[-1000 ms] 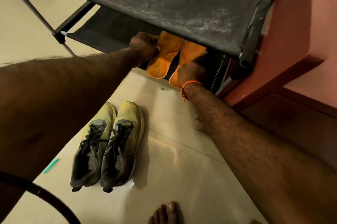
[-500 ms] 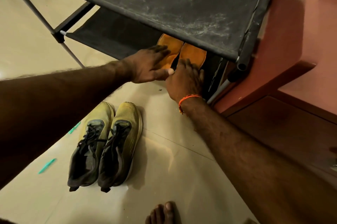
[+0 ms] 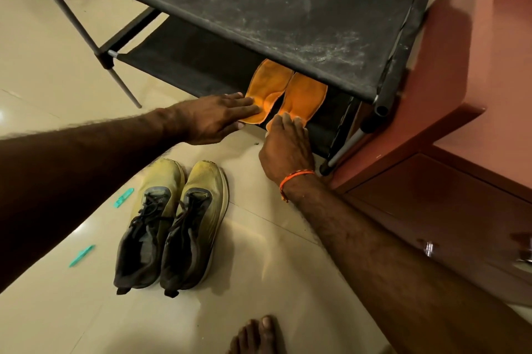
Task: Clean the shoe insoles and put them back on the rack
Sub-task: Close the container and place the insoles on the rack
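Observation:
Two orange insoles lie side by side on the lower shelf of a black fabric shoe rack (image 3: 288,13), partly under its dusty top shelf. My left hand (image 3: 218,117) lies flat with straight fingers touching the heel of the left insole (image 3: 269,85). My right hand (image 3: 285,146), with an orange thread on its wrist, rests its fingertips on the heel of the right insole (image 3: 305,94). Neither hand grips anything.
A pair of yellow and grey running shoes (image 3: 172,224) stands on the cream tiled floor in front of the rack. Two small teal pieces (image 3: 123,197) lie left of them. A red-brown cabinet (image 3: 475,94) adjoins the rack's right end. My bare toes (image 3: 256,336) show at the bottom.
Both hands have drawn back from under the top shelf to the insoles' heels. The insoles now lie further in on the lower shelf, and more of them shows.

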